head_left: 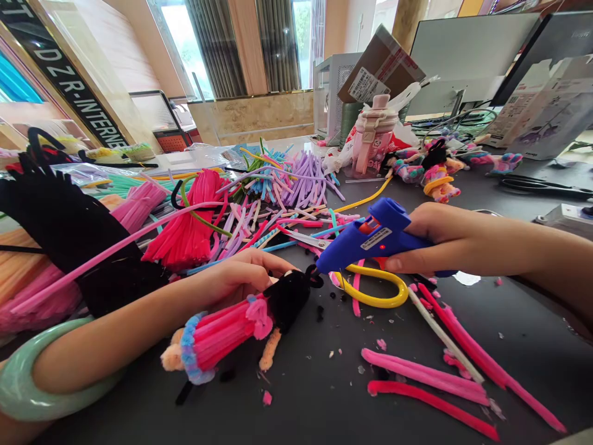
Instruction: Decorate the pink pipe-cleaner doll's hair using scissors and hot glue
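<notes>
View from above a dark table littered with craft scraps. At centre left, the person's left hand is closed around a small pipe-cleaner doll, fingers wrapped over its upper body. The doll lies on its side just below the middle of the frame, its pink skirt pointing to the lower left and its black-haired head to the right, seemingly turned that way to meet the tool. A pale green bangle circles that wrist at the lower left edge.

From the right, the right hand grips a blue glue gun, fingers curled round its handle, one of them under the body by the trigger. The nozzle touches the doll's black head, and the steady hold appears meant to keep the tip exactly there.

Yellow-handled scissors lie just beneath the gun. Cut pink pipe cleaners lie at the lower right, and a many-coloured heap of pipe cleaners fills the upper left within reach.
</notes>
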### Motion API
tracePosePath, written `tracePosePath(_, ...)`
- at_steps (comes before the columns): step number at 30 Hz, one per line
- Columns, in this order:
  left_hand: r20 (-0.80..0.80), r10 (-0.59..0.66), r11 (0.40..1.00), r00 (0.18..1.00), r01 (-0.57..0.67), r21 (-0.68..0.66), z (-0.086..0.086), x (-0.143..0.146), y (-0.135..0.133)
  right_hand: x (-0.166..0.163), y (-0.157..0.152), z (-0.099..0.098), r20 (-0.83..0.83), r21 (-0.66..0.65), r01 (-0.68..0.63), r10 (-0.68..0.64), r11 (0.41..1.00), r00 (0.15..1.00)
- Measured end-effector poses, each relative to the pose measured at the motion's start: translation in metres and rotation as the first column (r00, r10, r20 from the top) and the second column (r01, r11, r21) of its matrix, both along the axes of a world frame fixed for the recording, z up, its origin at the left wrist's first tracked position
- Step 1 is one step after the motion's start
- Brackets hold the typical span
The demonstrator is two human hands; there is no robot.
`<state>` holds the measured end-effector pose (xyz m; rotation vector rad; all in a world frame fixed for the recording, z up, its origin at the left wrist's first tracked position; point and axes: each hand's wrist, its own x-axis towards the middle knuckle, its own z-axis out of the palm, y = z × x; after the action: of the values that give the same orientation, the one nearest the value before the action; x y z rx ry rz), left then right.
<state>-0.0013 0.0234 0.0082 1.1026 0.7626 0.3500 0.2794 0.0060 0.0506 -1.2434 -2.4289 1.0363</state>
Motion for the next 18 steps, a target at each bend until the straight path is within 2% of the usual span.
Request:
tracePosePath(7,0.015,-0.019,1.000,1.000,0.018,0.017,-0.0048,-0.0012,0.0012,0.0021,0.0030,-0.0002,-0.020,-0.050,0.011,-0.012,0.999,1.000)
tracePosePath(15,0.024,-0.059,0.996,0.998,0.057,0.070,-0.0011,0.0002,-0.0008,0.0044,0.0092,-0.0033,-0.036,-0.124,0.016,-0.020,0.992,0.999)
tracePosePath(18,0.015,-0.057,0.997,0.998,0.056,0.050,-0.0008,-0.0005,-0.0002,0.0053,0.0101,-0.0039,-0.047,-0.137,0.022,-0.029,0.990,0.998)
